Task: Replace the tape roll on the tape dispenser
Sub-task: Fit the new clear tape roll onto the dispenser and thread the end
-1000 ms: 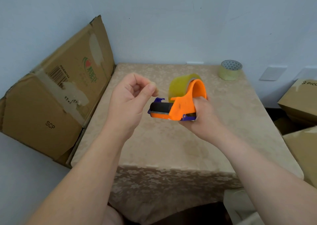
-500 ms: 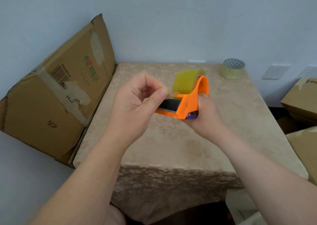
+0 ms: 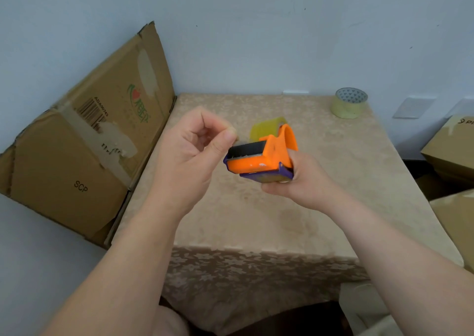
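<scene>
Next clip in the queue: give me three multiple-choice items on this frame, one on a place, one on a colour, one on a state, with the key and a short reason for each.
1. Where is the spare tape roll?
A. far right corner of the table
B. on the floor
C. inside the cardboard box

2. What colour is the body of the tape dispenser?
A. green
B. orange
C. white

3. How is the dispenser held?
A. lying on the table
B. gripped by the right hand, above the table
C. gripped by the left hand alone

Key: 1 A, the roll stands near the wall at the far right corner. 2 B, its frame is orange with purple trim. 3 B, the right hand wraps its rear while the left hand pinches at the front roller.
</scene>
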A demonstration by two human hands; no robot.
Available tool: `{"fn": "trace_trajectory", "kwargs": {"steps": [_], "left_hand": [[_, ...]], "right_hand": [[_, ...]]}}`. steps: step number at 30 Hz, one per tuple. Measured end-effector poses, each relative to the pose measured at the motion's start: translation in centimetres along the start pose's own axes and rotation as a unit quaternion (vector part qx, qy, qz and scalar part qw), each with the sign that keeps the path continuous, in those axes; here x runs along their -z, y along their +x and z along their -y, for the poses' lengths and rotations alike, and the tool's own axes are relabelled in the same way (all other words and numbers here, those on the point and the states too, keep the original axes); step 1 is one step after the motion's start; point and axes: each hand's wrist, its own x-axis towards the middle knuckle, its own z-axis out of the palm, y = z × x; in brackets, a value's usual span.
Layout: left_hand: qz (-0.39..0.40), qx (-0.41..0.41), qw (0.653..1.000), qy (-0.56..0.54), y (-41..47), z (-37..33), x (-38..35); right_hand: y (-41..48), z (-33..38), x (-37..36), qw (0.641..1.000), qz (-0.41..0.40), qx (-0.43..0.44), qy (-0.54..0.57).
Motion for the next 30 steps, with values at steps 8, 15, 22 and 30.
{"fn": "trace_trajectory", "kwargs": {"steps": [8,15,22,30], "left_hand": [[-0.077,0.161,0.983,-0.046,1.2,1.8,0.3],[-0.105,0.299,0.948,-0.022,1.5,4.2,0.0],[-0.104,0.335,0.936,-0.036,1.4,4.6,-0.4],[-0.183,0.346,0.918,-0.056,1.9,5.5,-0.9]], "right_hand": [[0.0,-0.2,1.3,0.993,0.068,-0.037,0.092],[-0.2,0.5,1.0,0.975,0.026,-0.096,0.200],[-0.1,0.8,0.5,0.980,-0.022,-0.106,0.167],[0.0,0.7,0.2,0.983,-0.047,-0.102,0.146]]}}
